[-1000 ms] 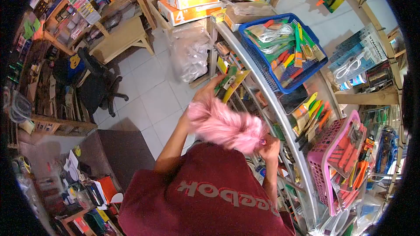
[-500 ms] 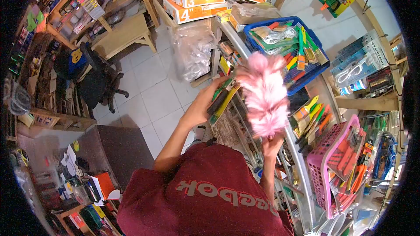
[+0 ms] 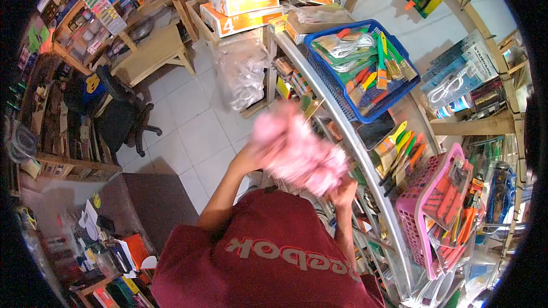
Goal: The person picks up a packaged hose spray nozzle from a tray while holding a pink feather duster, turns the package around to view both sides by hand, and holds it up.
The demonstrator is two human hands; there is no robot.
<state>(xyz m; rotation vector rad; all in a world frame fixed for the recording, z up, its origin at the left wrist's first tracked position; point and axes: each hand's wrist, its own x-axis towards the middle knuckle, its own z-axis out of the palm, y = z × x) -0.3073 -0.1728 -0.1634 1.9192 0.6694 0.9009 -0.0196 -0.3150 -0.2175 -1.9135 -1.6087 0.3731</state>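
Observation:
My right hand (image 3: pixel 345 193) is closed around the handle end of a fluffy pink-and-white duster (image 3: pixel 302 154). The duster is smeared by motion and slants up to the left, across the front of my left hand (image 3: pixel 246 158). My left fingers are mostly hidden behind the fluff. Half a second ago that hand gripped a flat bundle with green, black and yellow parts; a small yellowish end (image 3: pixel 313 108) shows past the duster now. To the right of both hands runs the metal edge of a glass display counter (image 3: pixel 371 165).
On the counter stand a blue basket (image 3: pixel 365 115) of paintbrushes and a pink basket (image 3: pixel 408 217) of red and orange tools. Loose paintbrushes (image 3: pixel 402 148) lie between them. Orange-and-white boxes (image 3: pixel 245 3) are stacked at the back. An office chair (image 3: pixel 123 120) stands at the left.
The duster has swung left and down from above the counter edge, now covering my left fingers and the bundle. My right hand has moved slightly down and left.

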